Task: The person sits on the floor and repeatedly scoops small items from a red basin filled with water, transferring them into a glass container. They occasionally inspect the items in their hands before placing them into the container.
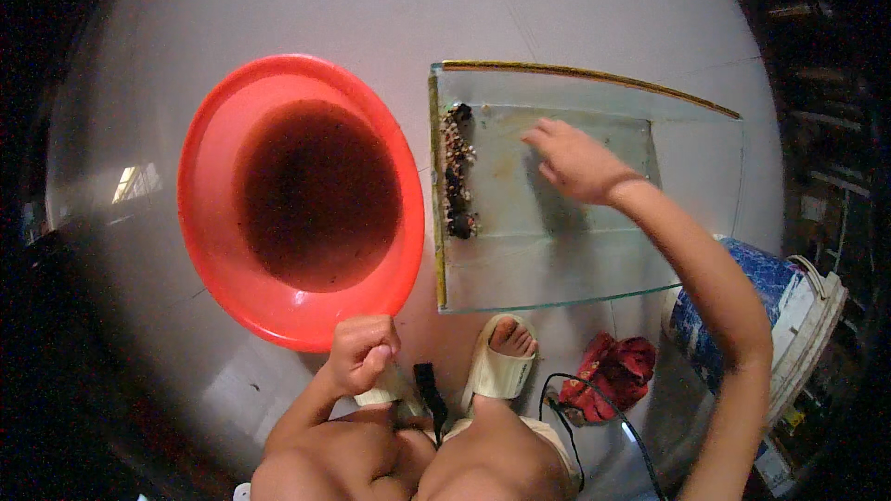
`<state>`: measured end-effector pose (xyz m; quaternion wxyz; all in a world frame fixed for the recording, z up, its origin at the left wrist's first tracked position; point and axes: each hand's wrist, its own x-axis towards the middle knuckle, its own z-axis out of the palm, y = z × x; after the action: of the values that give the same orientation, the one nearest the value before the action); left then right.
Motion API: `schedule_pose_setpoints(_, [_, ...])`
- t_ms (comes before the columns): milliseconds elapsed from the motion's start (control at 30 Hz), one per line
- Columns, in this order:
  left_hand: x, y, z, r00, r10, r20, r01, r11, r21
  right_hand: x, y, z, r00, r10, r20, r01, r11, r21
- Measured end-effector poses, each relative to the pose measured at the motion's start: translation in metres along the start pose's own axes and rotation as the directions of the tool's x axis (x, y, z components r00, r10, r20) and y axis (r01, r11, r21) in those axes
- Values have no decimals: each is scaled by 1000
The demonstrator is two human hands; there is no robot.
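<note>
A glass aquarium tank (pixel 543 271) stands on the floor at the right, open towards me, with yellowish-brown strips along some edges. Gravel (pixel 457 174) mixed with dark matter lies heaped along its left wall. Over the tank is my right hand (pixel 574 160), fingers loosely apart and nothing seen in them. To the left, a red plastic basin (pixel 209 202) holds dark brown, murky water (pixel 320 198). Near the basin's lower rim my left hand (pixel 363 353) is closed in a fist above my knees; no object shows in it.
A blue and white bucket (pixel 748 299) is at the lower right. A crumpled red cloth (pixel 609 379) and a black cable (pixel 626 424) lie on the floor nearby. My slippered foot (pixel 507 355) is just below the tank. Dark clutter lines the far right.
</note>
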<state>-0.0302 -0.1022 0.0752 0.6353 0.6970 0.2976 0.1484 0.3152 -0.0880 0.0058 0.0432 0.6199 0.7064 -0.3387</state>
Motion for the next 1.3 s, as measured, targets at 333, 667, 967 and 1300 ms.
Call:
schedule_pose_setpoints(333, [-25, -25, 3, 999, 4, -51, -3, 1000, 6, 26, -45, 48, 973, 66, -223, -89, 991, -98])
schedule_pose_setpoints(667, [-13, -13, 3, 1000, -17, 12, 18, 998, -57, 44, -55, 19, 994, 101, 37, -106, 865, 490])
schedule_pose_setpoints(967, [-15, -12, 3, 1000, 2, 7, -2, 999, -34, 33, -34, 40, 980, 148, -135, -6, 697, 717])
schedule_pose_setpoints(1300, [-13, -10, 5, 1000, 20, -8, -20, 999, -39, 38, -41, 60, 986, 126, -110, 47, 424, 905])
